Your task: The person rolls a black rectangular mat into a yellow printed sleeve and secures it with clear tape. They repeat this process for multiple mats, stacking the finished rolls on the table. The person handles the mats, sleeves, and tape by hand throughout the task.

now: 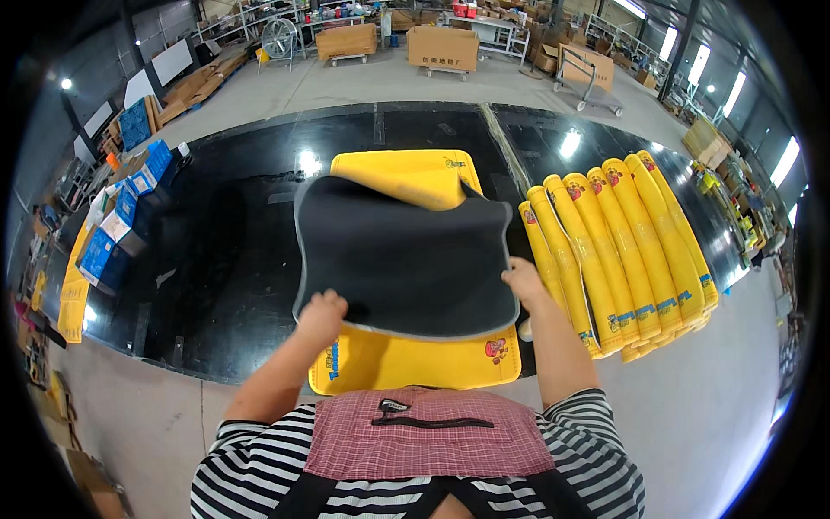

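Table, black: broad passage left of centre, bounded at far left by blue-and-white boxes. Dark sheet, lifted between left hand and right hand: blocks the middle, above a yellow mat. Rolled yellow mats, close-set row: obstruct the right, with a narrow gap beside the sheet. Beyond the sheet: passable strip of tabletop.

Near edge of the table: a raised black sheet conceals the middle of the yellow mat, the right forearm covers the leftmost yellow roll's near end, and goods beyond the far edge are too small to identify.
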`<state>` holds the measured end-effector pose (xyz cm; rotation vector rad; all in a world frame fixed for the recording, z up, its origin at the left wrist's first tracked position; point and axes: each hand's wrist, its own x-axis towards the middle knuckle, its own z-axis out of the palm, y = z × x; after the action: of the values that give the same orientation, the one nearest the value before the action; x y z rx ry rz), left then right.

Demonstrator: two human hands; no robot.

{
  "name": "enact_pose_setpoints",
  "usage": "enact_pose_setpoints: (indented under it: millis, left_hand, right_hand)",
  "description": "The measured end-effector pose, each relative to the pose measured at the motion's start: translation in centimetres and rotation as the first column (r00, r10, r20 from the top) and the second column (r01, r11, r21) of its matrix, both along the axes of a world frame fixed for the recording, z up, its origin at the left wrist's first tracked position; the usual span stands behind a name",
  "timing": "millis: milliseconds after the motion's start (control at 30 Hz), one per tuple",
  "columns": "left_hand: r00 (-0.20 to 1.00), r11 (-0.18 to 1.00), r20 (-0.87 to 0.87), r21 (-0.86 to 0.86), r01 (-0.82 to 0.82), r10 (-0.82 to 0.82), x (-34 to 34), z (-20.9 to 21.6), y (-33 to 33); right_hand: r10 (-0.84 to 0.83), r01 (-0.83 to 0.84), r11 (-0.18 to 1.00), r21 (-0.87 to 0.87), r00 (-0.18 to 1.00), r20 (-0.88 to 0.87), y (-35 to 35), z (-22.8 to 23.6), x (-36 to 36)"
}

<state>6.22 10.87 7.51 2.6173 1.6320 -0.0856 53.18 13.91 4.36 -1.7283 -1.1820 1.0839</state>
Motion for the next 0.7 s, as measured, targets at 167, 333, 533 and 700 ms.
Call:
enact_pose_setpoints:
  millis: [167,333,533,700]
  left_hand:
    - [0.997,0.947,0.065,-0.315,0.069,-0.051,-0.9,-6.0,-5.1]
    - [0.983,0.882,0.181,-0.468,0.053,0.037,-1.9,-4.8,-8.2]
    - [0.97,0.761,0.241,-0.622,0.184,-0.037,-3.3,-3.2,-6.4]
    - [0.974,0.832,0.226,-0.538,0.135,-0.012,-1.5,3.4,5.7]
  right_hand:
    - [0.074,0.044,0.983,-0.176,0.79,0.609,-5.3,1.0,-5.3]
    - [-0.002,0.08,0.992,-0.098,0.787,0.617,-11.5,-2.2,-3.7]
    - [0.07,-0.02,0.993,-0.114,0.888,0.455,-16.5,-1.6,-5.5]
    - [-0.156,0.038,0.952,-0.304,0.914,-0.376,-6.7,-2.7,-0.4]
